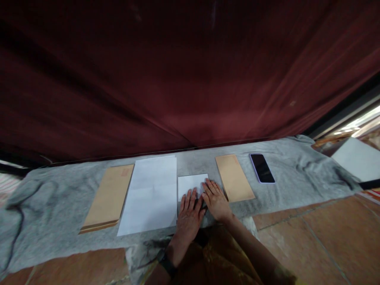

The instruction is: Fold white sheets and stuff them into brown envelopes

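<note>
As seen from the head camera, the left hand [189, 213] and the right hand [218, 202] are both laid, palm down, on a small white paper [190, 183]. This paper lies on the grey cloth [308, 174], between the large white sheet [152, 194] and the right brown envelope [235, 178]. The left hand covers its near edge; its fingers are straight and a little spread, pinching nothing. The right hand covers the right part of the paper, with its fingers stretched and rather close together, and it is also pinching nothing. The two hands are very near each other, but I cannot tell whether the thumbs touch. On the left wrist is a dark watch [166, 262]. To the left of the large sheet, a pile of brown envelopes [109, 194] lies slanted. The phone [262, 168], with a purple edge and a dark screen, lies to the right of the right envelope, near but apart. Behind everything hangs a dark red curtain [190, 87].
</note>
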